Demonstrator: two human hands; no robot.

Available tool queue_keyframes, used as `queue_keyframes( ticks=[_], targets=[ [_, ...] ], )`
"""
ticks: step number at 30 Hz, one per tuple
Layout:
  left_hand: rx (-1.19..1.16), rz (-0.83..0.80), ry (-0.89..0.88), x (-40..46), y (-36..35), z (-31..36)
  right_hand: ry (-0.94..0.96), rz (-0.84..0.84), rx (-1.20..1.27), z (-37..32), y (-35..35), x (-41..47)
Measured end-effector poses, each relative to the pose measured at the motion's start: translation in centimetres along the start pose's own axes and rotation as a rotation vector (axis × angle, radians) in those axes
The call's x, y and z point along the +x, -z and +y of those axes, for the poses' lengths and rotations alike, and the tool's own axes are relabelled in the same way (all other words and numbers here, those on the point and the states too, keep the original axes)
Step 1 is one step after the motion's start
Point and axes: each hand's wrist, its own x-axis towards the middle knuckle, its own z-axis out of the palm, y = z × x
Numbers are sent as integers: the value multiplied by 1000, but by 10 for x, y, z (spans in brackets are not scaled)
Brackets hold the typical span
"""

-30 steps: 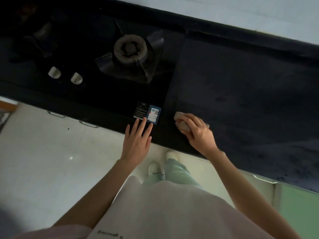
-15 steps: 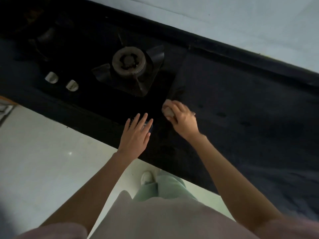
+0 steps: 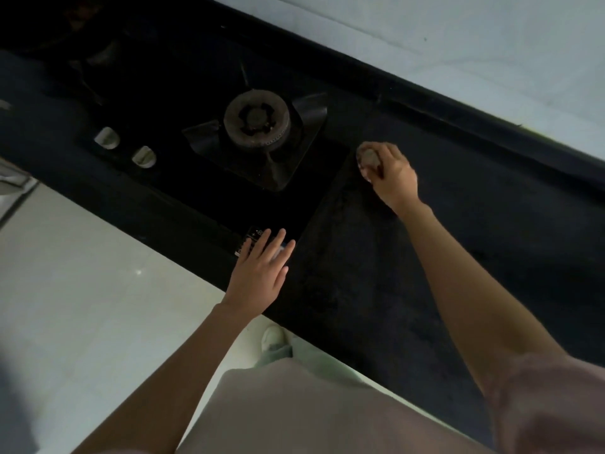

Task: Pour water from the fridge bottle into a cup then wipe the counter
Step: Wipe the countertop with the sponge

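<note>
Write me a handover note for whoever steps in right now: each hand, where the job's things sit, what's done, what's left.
Right hand grips a small crumpled pale cloth on the dark stone counter, far side, beside the round gas burner.
Left hand rests flat, fingers straight, at the counter's front edge over the stove label.
No bottle or cup in view; pouring can't be confirmed.
Wiping is under way; the near and right counter areas are likely left.

Left hand (image 3: 258,273) flat, fingers straight; right hand (image 3: 391,172) curled, outstretched.
</note>
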Motion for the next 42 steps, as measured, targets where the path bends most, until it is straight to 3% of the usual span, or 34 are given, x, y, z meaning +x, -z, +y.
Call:
queue_keyframes(
  ticks=[10, 19, 22, 33, 42],
  targets=[
    [1, -22, 0, 0, -1, 0, 281, -114, 16, -39, -19, -135],
    [-21, -5, 2, 0, -2, -2, -74, -8, -10, 34, 5, 82],
    [-33, -8, 10, 1, -2, -2, -132, 18, -38, 39, 5, 102],
    [-39, -7, 0, 1, -6, -4, 303, -118, 32, -25, -22, -85],
    [-33, -6, -8, 1, -4, -6, -50, -28, 10, 21, -3, 68]
  ],
)
